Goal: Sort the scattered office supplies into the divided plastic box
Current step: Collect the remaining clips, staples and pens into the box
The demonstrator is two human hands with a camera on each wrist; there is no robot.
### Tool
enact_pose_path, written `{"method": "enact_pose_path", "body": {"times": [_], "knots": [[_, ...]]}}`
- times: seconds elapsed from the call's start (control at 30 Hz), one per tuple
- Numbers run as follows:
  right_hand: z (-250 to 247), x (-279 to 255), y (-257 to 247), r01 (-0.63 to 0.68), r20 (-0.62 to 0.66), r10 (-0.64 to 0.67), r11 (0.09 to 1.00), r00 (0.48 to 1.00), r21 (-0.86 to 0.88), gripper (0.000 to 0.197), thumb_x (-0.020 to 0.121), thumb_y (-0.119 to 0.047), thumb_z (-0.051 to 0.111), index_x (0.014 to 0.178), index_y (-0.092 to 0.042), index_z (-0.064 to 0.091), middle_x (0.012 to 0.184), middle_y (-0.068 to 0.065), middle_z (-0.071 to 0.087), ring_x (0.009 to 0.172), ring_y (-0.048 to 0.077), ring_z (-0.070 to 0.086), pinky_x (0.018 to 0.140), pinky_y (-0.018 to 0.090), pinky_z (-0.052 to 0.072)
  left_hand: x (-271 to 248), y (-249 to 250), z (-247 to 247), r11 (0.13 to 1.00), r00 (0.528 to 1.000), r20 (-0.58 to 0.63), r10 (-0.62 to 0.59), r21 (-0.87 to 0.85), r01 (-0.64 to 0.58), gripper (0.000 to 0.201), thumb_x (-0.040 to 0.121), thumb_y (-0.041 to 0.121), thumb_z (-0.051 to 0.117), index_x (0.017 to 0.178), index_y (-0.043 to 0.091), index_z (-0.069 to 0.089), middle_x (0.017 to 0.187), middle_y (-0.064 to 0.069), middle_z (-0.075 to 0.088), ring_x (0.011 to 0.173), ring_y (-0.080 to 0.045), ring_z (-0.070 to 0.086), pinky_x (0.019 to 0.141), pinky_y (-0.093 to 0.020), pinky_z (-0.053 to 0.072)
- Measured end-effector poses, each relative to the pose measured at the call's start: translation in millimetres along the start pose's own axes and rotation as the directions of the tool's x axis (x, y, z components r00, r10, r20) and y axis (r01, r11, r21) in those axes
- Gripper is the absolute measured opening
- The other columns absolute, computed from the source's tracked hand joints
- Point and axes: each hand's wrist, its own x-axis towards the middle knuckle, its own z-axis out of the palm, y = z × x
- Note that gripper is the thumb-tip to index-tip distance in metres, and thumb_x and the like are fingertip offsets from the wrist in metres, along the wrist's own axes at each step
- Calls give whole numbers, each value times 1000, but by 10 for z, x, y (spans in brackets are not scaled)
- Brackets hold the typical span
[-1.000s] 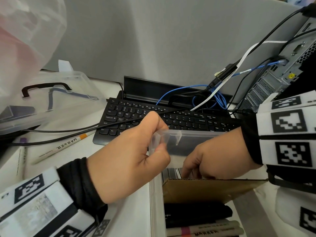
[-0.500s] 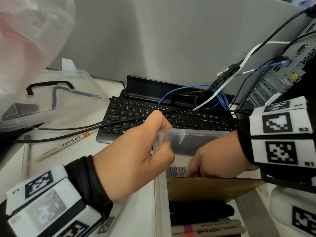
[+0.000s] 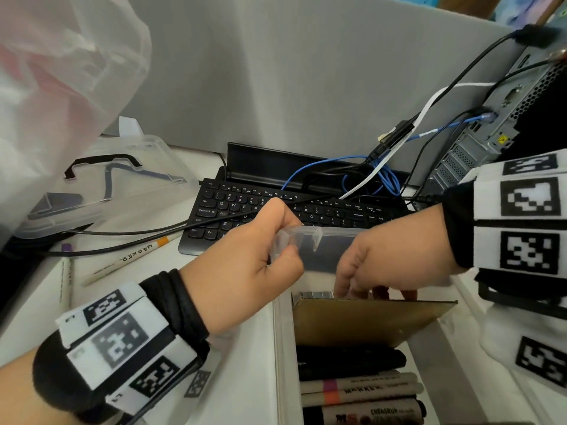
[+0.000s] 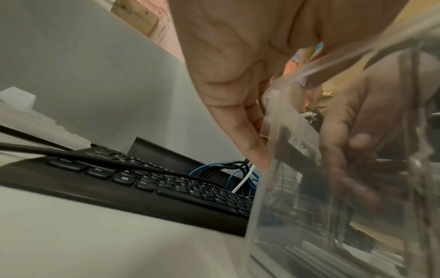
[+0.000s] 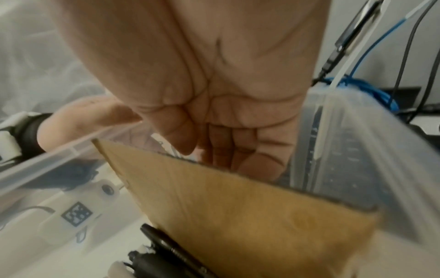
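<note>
So your left hand (image 3: 242, 265) has the far-left corner of the clear plastic box (image 3: 325, 240) pinched, thumb on top of the rim and fingers curled against the outside wall. That's a decent spot to hold it. The wall looks thin and see-through, so I'd guess the box is light, a bit flexy and fairly slick, and a corner is the stiffest bit you can grab. Squeeze mid-wall and it'll probably bow.

Your right hand (image 3: 383, 265) is down inside the far compartment, fingers pointing into it behind the brown cardboard divider (image 3: 368, 320). The divider hides the fingertips in every view, so I can't tell if you're pinching anything or just poking around. There's a row of silvery staple strips (image 3: 316, 294) at the left end of that compartment, just beside your fingers. Those are small and brittle-ish, they'll likely snap apart if you bend them, so lift flat.

The near compartment has black pens (image 3: 349, 360) and a few markers (image 3: 359, 391) lying side by side. The divider leans, so don't shove it.

Still out on the desk: a white marker (image 3: 132, 256) with an orange band and a purple-capped pen (image 3: 66, 271), both left of the keyboard (image 3: 276, 210) near a black cable (image 3: 122, 231).
</note>
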Motion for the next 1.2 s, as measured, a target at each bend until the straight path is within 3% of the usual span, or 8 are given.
{"method": "enact_pose_path", "body": {"times": [0.07, 0.23, 0.37, 0.6, 0.8, 0.93, 1.03, 1.2], "knots": [[-7, -96, 14, 33, -25, -32, 999, 999, 31, 28, 99, -12, 42, 120, -10, 60, 94, 5, 61, 81, 20, 56, 55, 25, 47, -16, 20, 0, 999, 1000, -1, -31, 14, 31, 30, 77, 49, 35, 94, 26, 46, 77, -4, 59, 67, -17, 52, 65, -35, 45], [-4, -340, 23, 110, -181, -91, 989, 979, 101, 20, 98, -17, 47, 109, -7, 60, 98, 8, 66, 79, 21, 62, 65, 33, 52, -98, 115, 26, 993, 993, -63, -95, 70, 100, 26, 87, 47, 42, 107, 31, 48, 81, 5, 61, 70, -10, 56, 71, -37, 51], [16, -688, 156, 107, -299, -84, 993, 950, 60, 15, 95, -18, 51, 100, -9, 62, 89, 8, 70, 79, 26, 68, 55, 29, 50, -292, 294, -10, 972, 983, -134, -123, 182, 146, 49, 90, 46, 50, 133, 25, 40, 119, 10, 51, 102, -2, 54, 83, -15, 45], [343, -1136, 578, -113, -400, 61, 988, 915, -108, 24, 92, -27, 56, 83, -7, 64, 64, 2, 71, 47, 13, 60, 46, 19, 47, -808, 650, -39, 955, 976, 15, -219, 207, 211, 69, 68, 55, 67, 127, 27, 46, 122, 16, 45, 111, 3, 51, 84, -27, 54], [721, -1111, 692, -104, -372, 128, 991, 920, 83, 24, 88, -21, 64, 91, 2, 69, 69, 7, 73, 46, 12, 61, 46, 20, 48, -810, 758, 7, 935, 960, 37, -276, 241, 259, 61, 85, 26, 69, 139, 21, 42, 134, 11, 51, 121, -2, 51, 102, -28, 45], [789, -1070, 599, -153, -438, 151, 988, 886, 30, 22, 92, -19, 58, 88, -1, 70, 62, 1, 67, 37, 4, 52, 44, 15, 45, -687, 773, 20, 934, 943, 65, -326, 174, 311, 59, 88, 12, 64, 142, 15, 40, 132, 7, 56, 122, -3, 51, 106, -28, 41], [790, -1073, 539, -186, -459, 174, 982, 871, 19, 24, 94, -20, 54, 85, -4, 70, 55, -3, 63, 34, 1, 48, 40, 11, 42, -599, 835, -2, 923, 938, 59, -342, 209, 324, 53, 90, 10, 60, 140, 17, 43, 125, 5, 62, 112, -4, 57, 96, -19, 42], [744, -1113, 456, -251, -519, 210, 968, 829, -8, 25, 90, -19, 56, 70, -9, 67, 35, -6, 54, 32, 3, 47, 41, 14, 42, -531, 788, -56, 908, 927, 71, -369, 239, 344, 51, 90, 19, 62, 138, 24, 45, 126, 9, 59, 118, -11, 55, 105, -34, 42]]}}
